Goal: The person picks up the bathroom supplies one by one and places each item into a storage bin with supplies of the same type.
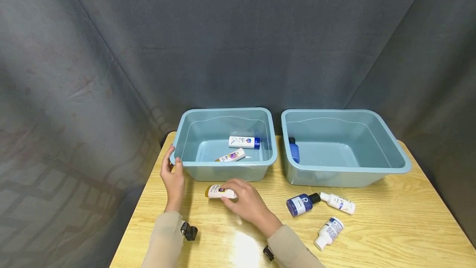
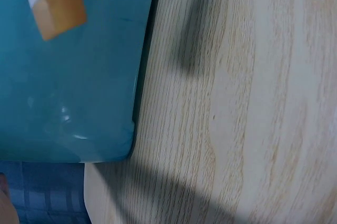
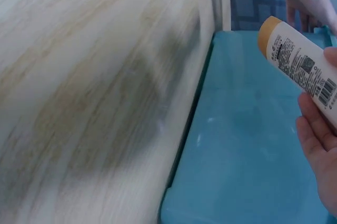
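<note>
My right hand [image 1: 231, 195] grips a white bottle with an orange cap [image 1: 215, 191] just above the table, in front of the left blue tub [image 1: 227, 172]. The right wrist view shows that bottle [image 3: 297, 58] held close to the tub wall [image 3: 247, 145], with my fingers [image 3: 316, 145] curled under it. My left hand [image 1: 172, 168] stands upright at the tub's near-left corner, its thumb touching the rim and its fingers relaxed. In the left wrist view the orange cap [image 2: 59, 6] shows against the tub wall [image 2: 68, 87]. Two white bottles [image 1: 243, 142] [image 1: 231, 156] lie inside the left tub.
A second blue tub [image 1: 346, 175] at the right holds a blue bottle [image 1: 293, 150]. On the wooden table [image 1: 390, 226] in front of it lie a blue bottle with a black cap [image 1: 302, 204] and two white bottles [image 1: 338, 203] [image 1: 329, 231]. A grey curtain hangs behind.
</note>
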{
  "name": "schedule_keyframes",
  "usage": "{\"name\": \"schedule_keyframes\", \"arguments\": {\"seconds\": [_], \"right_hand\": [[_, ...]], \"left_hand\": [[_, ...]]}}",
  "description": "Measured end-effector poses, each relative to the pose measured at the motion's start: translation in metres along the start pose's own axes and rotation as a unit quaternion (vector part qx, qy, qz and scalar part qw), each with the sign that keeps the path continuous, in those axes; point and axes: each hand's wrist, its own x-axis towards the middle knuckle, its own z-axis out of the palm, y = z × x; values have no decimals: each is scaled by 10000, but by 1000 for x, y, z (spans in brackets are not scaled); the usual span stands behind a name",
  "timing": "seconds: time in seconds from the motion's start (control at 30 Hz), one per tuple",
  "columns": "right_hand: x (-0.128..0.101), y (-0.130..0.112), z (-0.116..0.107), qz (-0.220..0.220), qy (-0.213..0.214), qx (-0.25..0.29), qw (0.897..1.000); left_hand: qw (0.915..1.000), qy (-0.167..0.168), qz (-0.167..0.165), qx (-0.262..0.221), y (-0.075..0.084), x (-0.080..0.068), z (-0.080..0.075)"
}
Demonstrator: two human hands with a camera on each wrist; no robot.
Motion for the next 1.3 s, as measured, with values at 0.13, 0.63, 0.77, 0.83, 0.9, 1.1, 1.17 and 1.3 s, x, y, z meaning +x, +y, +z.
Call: {"name": "schedule_keyframes", "arguments": {"seconds": [0.13, 0.63, 0.77, 0.83, 0.9, 1.1, 1.17, 1.3], "right_hand": [[0, -2, -4, -146, 150, 8, 9998], [0, -6, -14, -496, 653, 3, 9966], [-1, -9, -17, -502, 721, 85, 9961], [-1, -10, -18, -540, 795, 165, 9952], [-1, -11, -20, -596, 872, 252, 9941], [1, -12, -23, -778, 1012, 407, 9910], [2, -12, -24, -833, 1045, 445, 9900], [3, -14, -26, -889, 1094, 606, 9882]], "left_hand": [[10000, -1, -35, 31, 0, 0, 0], [10000, -39, -37, -18, -2, 0, -1], [10000, -20, -37, -14, -2, 1, -1], [10000, -17, -30, -17, -2, 1, -1], [10000, -11, -13, -30, -2, 2, -1], [10000, -8, 0, -40, 0, 1, 0], [10000, 1, 0, -34, 0, 1, -1], [10000, 19, -8, -7, 0, 0, -1]]}}
